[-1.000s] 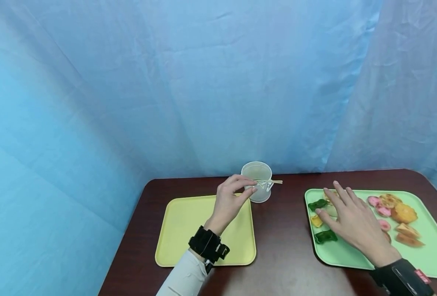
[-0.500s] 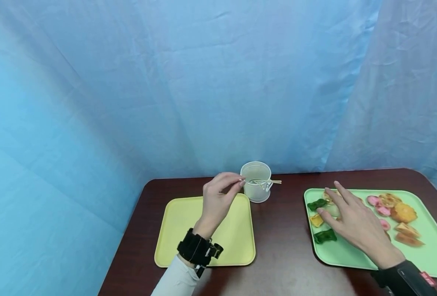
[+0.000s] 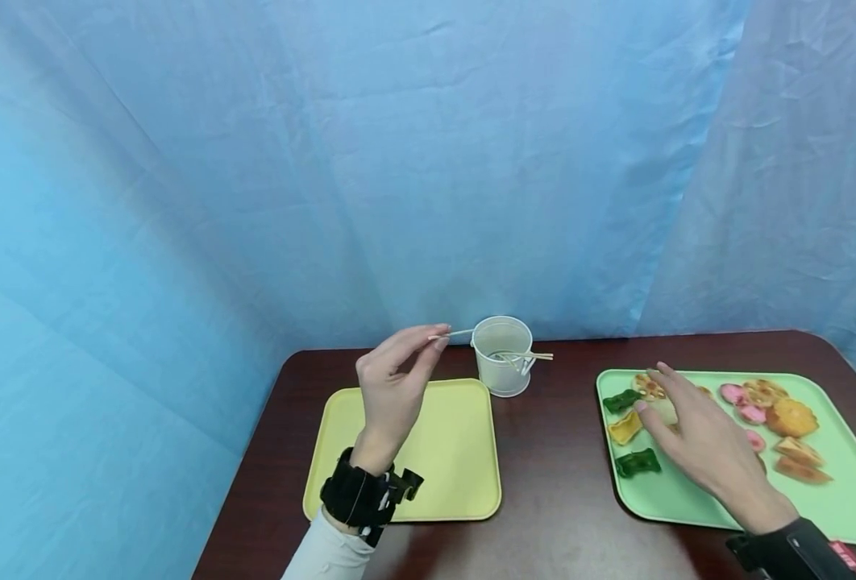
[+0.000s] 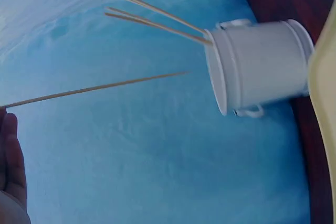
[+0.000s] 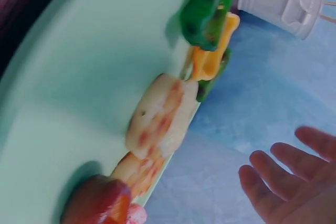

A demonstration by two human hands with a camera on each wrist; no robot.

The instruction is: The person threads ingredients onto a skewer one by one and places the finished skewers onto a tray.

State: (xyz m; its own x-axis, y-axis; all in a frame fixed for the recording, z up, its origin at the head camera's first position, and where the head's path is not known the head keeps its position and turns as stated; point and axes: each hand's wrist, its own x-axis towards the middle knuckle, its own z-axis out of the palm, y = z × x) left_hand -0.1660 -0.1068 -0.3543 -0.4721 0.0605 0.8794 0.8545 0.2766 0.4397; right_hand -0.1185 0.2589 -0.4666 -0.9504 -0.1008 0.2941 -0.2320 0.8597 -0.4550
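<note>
Thin wooden stick (image 4: 100, 86) in left fingers (image 3: 408, 341), red right-wrist label (image 3: 845, 554) illegible.

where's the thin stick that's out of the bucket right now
In the head view, the thin stick is pinched by the left hand, just left of the white bucket.

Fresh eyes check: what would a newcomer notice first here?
Probably the green tray on the right, dotted with colourful food pieces, with the right hand spread over it. Next, the left hand pinches a thin stick near the white bucket, from which more sticks poke out.
</note>
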